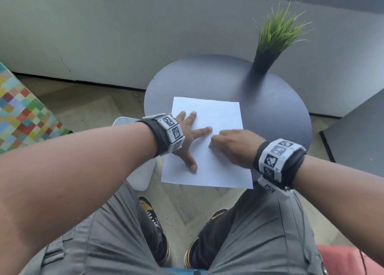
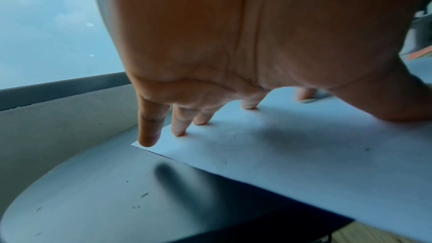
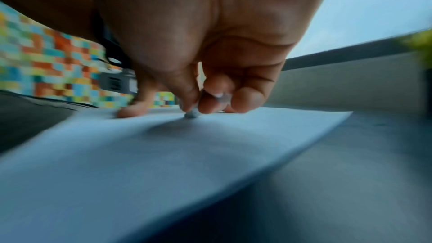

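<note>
A white sheet of paper (image 1: 220, 112) lies on a round dark table (image 1: 207, 77), its near edge hanging over the table's rim. My left hand (image 1: 188, 134) rests flat on the sheet's left half with its fingers spread; the left wrist view shows the fingertips (image 2: 178, 132) pressing the paper (image 2: 304, 154). My right hand (image 1: 227, 144) sits on the sheet's middle right with curled fingers. In the right wrist view the thumb and forefinger pinch a small grey stub (image 3: 192, 114) whose tip touches the paper (image 3: 163, 154). What the stub is cannot be told.
A green grass plant (image 1: 278, 31) in a black pot (image 1: 264, 62) stands at the table's back right. A multicoloured checked surface (image 1: 20, 112) is at left, a white stool (image 1: 141, 175) under my left wrist, a grey cabinet (image 1: 357, 133) at right. My knees are below.
</note>
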`<state>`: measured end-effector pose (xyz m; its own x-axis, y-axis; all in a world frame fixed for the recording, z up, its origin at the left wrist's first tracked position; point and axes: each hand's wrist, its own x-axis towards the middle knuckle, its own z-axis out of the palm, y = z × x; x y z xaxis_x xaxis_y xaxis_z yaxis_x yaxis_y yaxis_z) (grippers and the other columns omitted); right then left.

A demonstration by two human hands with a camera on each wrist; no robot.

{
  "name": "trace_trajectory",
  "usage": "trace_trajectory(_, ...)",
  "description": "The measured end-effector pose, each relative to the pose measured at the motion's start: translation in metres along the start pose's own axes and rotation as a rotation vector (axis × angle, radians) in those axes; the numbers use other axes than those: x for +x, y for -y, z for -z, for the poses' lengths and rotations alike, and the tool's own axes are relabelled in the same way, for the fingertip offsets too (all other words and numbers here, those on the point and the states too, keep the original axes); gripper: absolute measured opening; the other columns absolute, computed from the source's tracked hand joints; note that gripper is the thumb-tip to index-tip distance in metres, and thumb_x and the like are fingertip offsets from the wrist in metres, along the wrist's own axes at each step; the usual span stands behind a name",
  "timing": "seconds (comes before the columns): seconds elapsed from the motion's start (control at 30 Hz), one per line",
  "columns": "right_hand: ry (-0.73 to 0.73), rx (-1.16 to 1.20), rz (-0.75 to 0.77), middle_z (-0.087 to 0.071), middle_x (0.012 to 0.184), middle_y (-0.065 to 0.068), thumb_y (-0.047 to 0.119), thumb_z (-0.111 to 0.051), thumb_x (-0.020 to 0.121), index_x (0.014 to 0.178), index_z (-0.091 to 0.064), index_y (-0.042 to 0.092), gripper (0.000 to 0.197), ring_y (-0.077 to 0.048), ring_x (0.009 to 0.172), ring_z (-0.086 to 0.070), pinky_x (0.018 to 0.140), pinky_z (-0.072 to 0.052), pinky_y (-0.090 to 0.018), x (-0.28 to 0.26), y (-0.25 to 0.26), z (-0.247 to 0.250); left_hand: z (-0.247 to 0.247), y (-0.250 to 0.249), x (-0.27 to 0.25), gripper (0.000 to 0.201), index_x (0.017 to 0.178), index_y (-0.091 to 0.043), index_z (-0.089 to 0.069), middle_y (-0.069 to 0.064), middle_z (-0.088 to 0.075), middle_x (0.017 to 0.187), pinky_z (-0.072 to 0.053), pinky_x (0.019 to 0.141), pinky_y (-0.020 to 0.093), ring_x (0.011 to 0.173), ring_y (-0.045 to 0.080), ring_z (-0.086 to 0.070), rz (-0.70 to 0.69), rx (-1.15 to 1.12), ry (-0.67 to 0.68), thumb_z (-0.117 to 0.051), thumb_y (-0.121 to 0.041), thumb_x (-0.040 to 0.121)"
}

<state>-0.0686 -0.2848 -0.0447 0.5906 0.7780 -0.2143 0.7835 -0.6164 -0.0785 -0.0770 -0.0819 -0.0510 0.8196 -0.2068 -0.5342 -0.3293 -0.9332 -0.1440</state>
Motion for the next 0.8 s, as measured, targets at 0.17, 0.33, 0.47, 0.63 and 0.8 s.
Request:
trace_trajectory(0.17,0.042,0.023,0.159,-0.051,0.091,0.000,0.022,-0.041,0.097,0.106,-0.050,0.018,0.013,-0.024,0.084,-0.055,0.070,-0.042,-0.035,-0.011,0.020,-0.011,-0.002,-0.001,-0.002,0.139,0.145,-0.056,0.023,0.012,0.024,0.163,-0.022,0.114,0.066,0.150,0.043,0.008,0.005,0.006,0.004,-0.056,-0.100,0.040)
trace_trajectory(0.33,-0.026,0.002,0.031,-0.051,0.095,0.004,0.025,-0.041,0.098,0.110,-0.053,0.021,0.017,-0.023,0.091,-0.057,0.068,-0.035,-0.029,0.003,0.003,0.002,0.000,0.000,-0.001,0.140,0.145,-0.056,0.024,0.012,0.025,0.163,-0.021,0.113,0.068,0.150,0.044,0.010,0.000,-0.005,0.000,-0.057,-0.100,0.039)
trace_trajectory(0.47,0.044,0.070,0.111,-0.059,0.105,-0.001,0.017,-0.048,0.093,0.110,-0.056,0.019,0.019,-0.025,0.098,-0.057,0.079,-0.047,-0.037,0.011,0.037,-0.004,0.000,-0.001,-0.003,0.140,0.144,-0.056,0.025,0.011,0.027,0.163,-0.019,0.113,0.069,0.150,0.043,0.012,0.012,0.006,0.013,-0.057,-0.100,0.040)
trace_trajectory(0.63,-0.025,0.057,-0.033,-0.059,0.113,-0.001,0.026,-0.041,0.098,0.121,-0.054,0.028,0.027,-0.027,0.104,-0.057,0.084,-0.047,-0.039,0.024,0.010,0.002,0.000,0.001,-0.005,0.135,0.148,-0.055,0.013,0.012,0.023,0.164,-0.018,0.112,0.070,0.150,0.043,0.011,-0.006,-0.004,-0.009,-0.060,-0.098,0.044)
trace_trajectory(0.8,0.099,0.048,0.241,-0.056,0.097,-0.002,0.025,-0.043,0.098,0.113,-0.056,0.022,0.021,-0.024,0.087,-0.055,0.074,-0.047,-0.038,0.002,0.033,-0.007,0.001,-0.001,-0.005,0.139,0.143,-0.058,0.025,0.011,0.026,0.163,-0.018,0.111,0.070,0.150,0.043,0.009,0.015,0.022,-0.004,-0.054,-0.102,0.037)
